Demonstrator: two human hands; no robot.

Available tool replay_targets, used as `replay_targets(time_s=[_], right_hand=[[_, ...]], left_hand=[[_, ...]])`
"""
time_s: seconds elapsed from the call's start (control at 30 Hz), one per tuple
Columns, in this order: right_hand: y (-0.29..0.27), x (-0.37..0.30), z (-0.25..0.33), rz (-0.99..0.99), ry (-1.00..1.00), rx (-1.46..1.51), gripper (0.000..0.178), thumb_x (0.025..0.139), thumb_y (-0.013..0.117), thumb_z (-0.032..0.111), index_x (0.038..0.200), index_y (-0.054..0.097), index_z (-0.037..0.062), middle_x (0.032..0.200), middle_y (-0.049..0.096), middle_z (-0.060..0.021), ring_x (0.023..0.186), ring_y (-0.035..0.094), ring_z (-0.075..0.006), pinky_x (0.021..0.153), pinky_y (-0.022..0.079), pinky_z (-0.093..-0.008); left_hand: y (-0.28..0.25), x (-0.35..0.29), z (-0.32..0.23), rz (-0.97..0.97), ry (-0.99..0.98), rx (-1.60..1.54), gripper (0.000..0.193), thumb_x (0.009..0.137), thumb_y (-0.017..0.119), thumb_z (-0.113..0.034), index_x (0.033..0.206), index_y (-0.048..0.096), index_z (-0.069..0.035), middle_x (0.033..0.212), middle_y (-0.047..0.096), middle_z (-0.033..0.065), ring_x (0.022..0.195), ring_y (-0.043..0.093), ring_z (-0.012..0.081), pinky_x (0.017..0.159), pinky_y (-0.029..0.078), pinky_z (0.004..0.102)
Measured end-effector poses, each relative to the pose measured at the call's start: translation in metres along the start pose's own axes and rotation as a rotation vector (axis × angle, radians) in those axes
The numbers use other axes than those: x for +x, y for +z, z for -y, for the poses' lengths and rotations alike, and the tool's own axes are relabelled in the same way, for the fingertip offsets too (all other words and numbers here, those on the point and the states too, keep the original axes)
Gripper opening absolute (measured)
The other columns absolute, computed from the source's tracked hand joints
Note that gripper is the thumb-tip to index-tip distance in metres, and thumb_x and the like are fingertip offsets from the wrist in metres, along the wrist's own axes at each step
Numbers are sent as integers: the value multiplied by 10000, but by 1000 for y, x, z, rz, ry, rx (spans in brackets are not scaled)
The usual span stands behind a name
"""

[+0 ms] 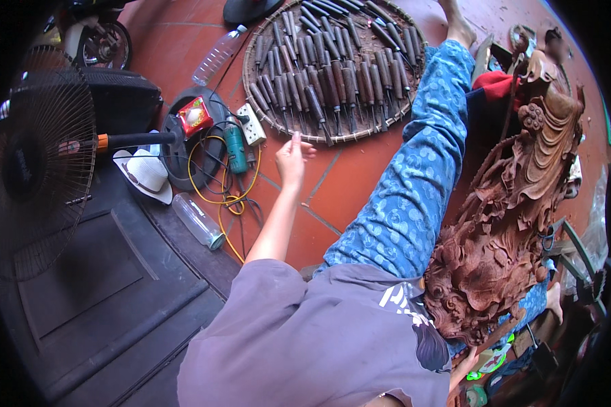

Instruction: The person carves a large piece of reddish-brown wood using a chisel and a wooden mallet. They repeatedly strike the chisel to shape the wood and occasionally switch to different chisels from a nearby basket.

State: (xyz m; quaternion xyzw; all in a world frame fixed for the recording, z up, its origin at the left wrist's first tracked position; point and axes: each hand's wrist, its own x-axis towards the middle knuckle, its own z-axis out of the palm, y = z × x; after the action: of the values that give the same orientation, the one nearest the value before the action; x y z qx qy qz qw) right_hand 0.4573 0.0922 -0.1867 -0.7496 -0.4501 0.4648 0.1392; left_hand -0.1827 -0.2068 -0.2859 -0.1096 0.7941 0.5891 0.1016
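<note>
My left hand hovers over the tiled floor, just short of the near rim of a round woven tray. Its fingers are loosely apart, and I see nothing in them. Several wood-handled carving chisels lie in rows in that tray, most with their blades toward me. A large reddish-brown wood carving, with a draped robe and dense relief, leans along my right side against my leg. My right hand is low beside the carving's bottom end; its fingers are mostly hidden there.
Left of my arm are a green power tool, a white power strip, a yellow cord and a clear bottle. A standing fan and a white hat are farther left. My outstretched leg lies between tray and carving.
</note>
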Motion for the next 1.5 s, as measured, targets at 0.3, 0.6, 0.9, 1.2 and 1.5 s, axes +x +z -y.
replay_targets(time_s=[0.3, 0.6, 0.9, 1.2, 1.5], right_hand=[[-4, 7, -5, -44, 13, -40, 343, 914, 587, 429, 956, 551, 90, 606, 470, 1, 418, 448, -109, 359, 376, -244], [-2, 6, -1, -43, -28, -58, 365, 923, 565, 445, 923, 545, 80, 589, 466, -7, 413, 451, -115, 357, 371, -246], [0, 3, 3, -57, -30, -66, 385, 923, 560, 453, 938, 549, 69, 591, 472, -13, 411, 452, -118, 358, 369, -250], [4, -5, 5, -91, -41, -76, 405, 924, 555, 461, 952, 553, 57, 593, 479, -18, 410, 452, -122, 359, 367, -254], [7, -5, 9, -120, -17, -104, 424, 920, 560, 449, 1023, 541, 38, 659, 499, -34, 450, 470, -129, 391, 384, -257]], left_hand=[[-32, 95, 39, -300, 190, 454, 170, 818, 724, -191, 912, 702, -50, 786, 718, 71, 690, 685, 168, 660, 530, 310], [-22, 127, 12, -188, 109, 907, 226, 725, 688, -272, 830, 747, -81, 830, 721, 142, 829, 700, 297, 827, 536, 385], [-76, 131, -12, -382, 144, 481, 217, 758, 701, -188, 875, 717, -6, 720, 710, 99, 579, 679, 151, 592, 542, 300], [-30, 127, 34, -231, 110, 597, 249, 731, 716, -276, 843, 724, -54, 776, 721, 101, 737, 703, 205, 733, 546, 337], [23, 73, -20, -313, 304, 519, 175, 828, 713, -222, 882, 664, -64, 753, 677, 102, 718, 666, 254, 691, 516, 382]])
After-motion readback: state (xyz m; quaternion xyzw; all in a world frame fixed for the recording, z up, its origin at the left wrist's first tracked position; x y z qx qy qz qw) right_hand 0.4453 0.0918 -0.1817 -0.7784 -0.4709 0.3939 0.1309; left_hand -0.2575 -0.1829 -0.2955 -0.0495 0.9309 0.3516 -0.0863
